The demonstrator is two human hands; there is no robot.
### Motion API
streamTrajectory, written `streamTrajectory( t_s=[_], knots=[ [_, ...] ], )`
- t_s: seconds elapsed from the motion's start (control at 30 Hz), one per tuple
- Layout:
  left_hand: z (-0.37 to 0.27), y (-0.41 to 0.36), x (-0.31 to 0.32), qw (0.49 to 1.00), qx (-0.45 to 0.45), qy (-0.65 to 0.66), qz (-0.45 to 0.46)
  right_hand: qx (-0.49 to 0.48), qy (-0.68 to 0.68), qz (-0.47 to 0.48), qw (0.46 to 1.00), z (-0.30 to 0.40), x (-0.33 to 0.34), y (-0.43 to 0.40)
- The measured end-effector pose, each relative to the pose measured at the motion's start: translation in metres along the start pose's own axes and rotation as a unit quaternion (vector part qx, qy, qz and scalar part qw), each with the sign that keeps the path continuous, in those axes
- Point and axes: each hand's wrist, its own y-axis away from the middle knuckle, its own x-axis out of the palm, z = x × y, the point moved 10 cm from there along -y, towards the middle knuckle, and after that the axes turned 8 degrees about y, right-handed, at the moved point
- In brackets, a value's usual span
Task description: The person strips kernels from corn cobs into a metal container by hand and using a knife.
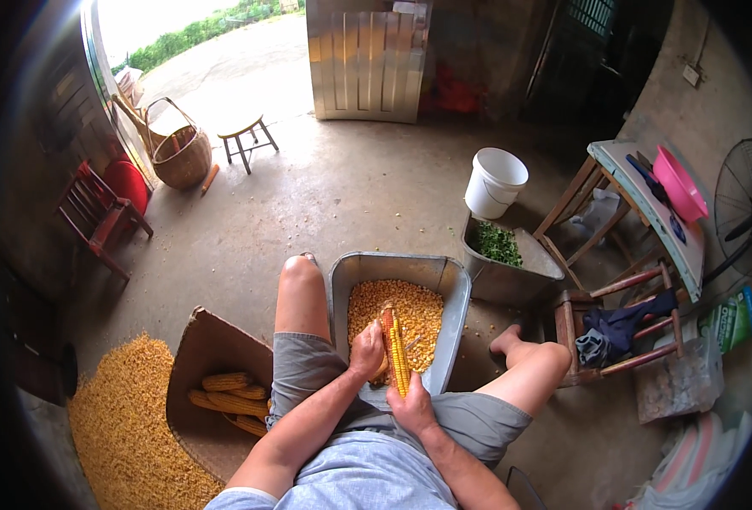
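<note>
An ear of corn (400,357) slants over a metal tub between my knees. Its right side bears yellow kernels, while a reddish strip of bare cob runs along its left; whether that strip is a separate cob, I cannot tell. My right hand (411,401) grips the lower end. Against the reddish side, my left hand (367,349) is closed, with its thumb near the top and its fingers partly hidden. Loose corn kernels (376,293) cover the bottom of the tub (455,306). Another yellow piece below my left hand is mostly hidden.
Left of my leg, a brown container (191,357) holds several ears (235,401), beside a kernel heap (133,421). To the right stand a metal bin (503,280) with green leaves, a white bucket (495,185) and a wooden chair (567,331) bearing clothes. A stool (242,131) stands near the doorway.
</note>
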Motion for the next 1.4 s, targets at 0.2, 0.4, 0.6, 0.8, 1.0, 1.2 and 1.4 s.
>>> streamTrajectory(
  t_s=[0.2, 0.4, 0.6, 0.8, 1.0, 1.2, 1.4],
  knots=[
    [0.006, 0.007, 0.013, 0.990, -0.121, 0.018, 0.070, -0.024, 0.006, -0.032, 0.999, -0.003, -0.003, -0.002],
    [0.019, 0.014, 0.019, 0.988, -0.133, 0.019, 0.073, -0.033, 0.018, -0.031, 0.999, -0.001, 0.001, -0.001],
    [0.003, 0.013, 0.012, 0.998, -0.022, 0.046, 0.029, 0.023, -0.041, 0.012, 0.999, -0.004, 0.003, -0.002],
    [0.012, 0.021, 0.024, 0.989, -0.107, 0.043, 0.093, 0.005, 0.002, -0.032, 0.999, -0.010, -0.004, -0.004],
    [0.012, 0.029, 0.032, 0.982, -0.147, 0.027, 0.118, 0.014, 0.009, -0.034, 0.999, -0.016, -0.003, -0.006],
    [0.000, 0.027, 0.026, 0.995, 0.050, -0.055, 0.073, 0.009, 0.002, -0.030, 0.999, -0.010, 0.000, -0.007],
    [-0.006, 0.028, 0.024, 0.997, 0.027, -0.006, 0.066, 0.024, 0.005, -0.037, 0.999, -0.015, -0.004, -0.009]
  ],
)
